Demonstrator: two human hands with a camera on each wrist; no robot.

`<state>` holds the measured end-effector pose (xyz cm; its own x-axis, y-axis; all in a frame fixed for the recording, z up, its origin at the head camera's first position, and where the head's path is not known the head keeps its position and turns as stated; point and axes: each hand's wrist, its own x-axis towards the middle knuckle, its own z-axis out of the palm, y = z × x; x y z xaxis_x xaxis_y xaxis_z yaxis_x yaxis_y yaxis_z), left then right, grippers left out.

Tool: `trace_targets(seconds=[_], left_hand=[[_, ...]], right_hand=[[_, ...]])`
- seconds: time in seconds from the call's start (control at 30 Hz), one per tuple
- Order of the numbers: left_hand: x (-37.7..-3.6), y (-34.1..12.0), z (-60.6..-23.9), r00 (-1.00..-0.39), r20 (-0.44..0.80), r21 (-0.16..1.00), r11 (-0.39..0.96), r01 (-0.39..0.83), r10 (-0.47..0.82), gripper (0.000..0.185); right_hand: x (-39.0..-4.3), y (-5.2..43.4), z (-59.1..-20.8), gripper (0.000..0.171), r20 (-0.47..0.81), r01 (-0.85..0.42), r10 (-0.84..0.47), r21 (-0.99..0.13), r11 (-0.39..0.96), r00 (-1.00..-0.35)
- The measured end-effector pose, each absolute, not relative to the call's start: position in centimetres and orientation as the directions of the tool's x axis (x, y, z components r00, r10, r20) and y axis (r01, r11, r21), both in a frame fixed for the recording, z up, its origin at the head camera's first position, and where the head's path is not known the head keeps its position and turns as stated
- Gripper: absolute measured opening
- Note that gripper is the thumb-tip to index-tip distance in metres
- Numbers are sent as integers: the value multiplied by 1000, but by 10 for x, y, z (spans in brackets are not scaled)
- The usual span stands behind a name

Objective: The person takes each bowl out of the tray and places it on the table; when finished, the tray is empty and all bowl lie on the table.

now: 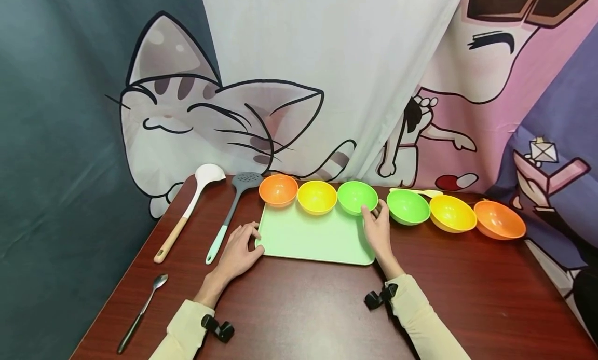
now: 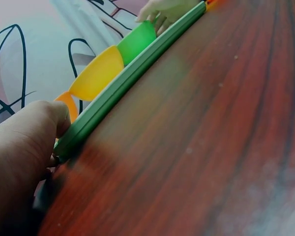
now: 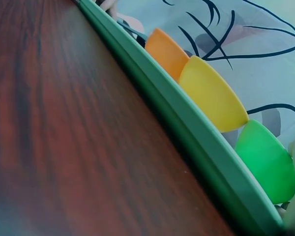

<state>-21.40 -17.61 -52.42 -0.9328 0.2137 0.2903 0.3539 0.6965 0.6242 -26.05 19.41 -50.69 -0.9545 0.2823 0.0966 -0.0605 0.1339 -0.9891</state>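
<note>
In the head view a light green tray (image 1: 313, 235) lies on the table. An orange bowl (image 1: 278, 191), a yellow bowl (image 1: 317, 197) and a green bowl (image 1: 357, 198) line its far side. My left hand (image 1: 240, 251) grips the tray's near left corner; in the left wrist view the thumb (image 2: 61, 115) is over the rim and a fingertip shows low beside it. With thumb and fingers my right hand (image 1: 377, 233) pinches the green bowl's right side, thumb at the rim. That bowl stands at the right end of the row in the right wrist view.
Right of the tray stand a second green bowl (image 1: 408, 207), yellow bowl (image 1: 452, 214) and orange bowl (image 1: 499, 220), with a pale yellow utensil (image 1: 427, 192) behind. To the left lie a white ladle (image 1: 198, 186), a grey slotted turner (image 1: 238, 194) and a small spoon (image 1: 148, 300).
</note>
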Motion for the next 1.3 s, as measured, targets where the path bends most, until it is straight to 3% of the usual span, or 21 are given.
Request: trace_targets(seconds=[0.37,0.63,0.87,1.17,1.3], left_hand=[[-214,-175,-526,-915,327,610,686,395,237,17],[-213,-179,-524,-913,332,595,699,397,236,18],[-213,-182,-523,-919,310,601,700,387,242,20],[-213,-178,-527,-924,296,602,704,377,242,21],[-211,-178,-525,-928,280,591,718,368,245,31]], right_hand=[[-274,196,-504,59,89,1,372,-972,235,-924],[-268,192,-504,44,180,-63,427,-960,273,-886],[-269,190,-506,34,224,-134,428,-964,231,-876],[-267,190,-509,22,214,-113,479,-966,231,-852],[-265,190,-510,18,224,-122,495,-965,231,-839]])
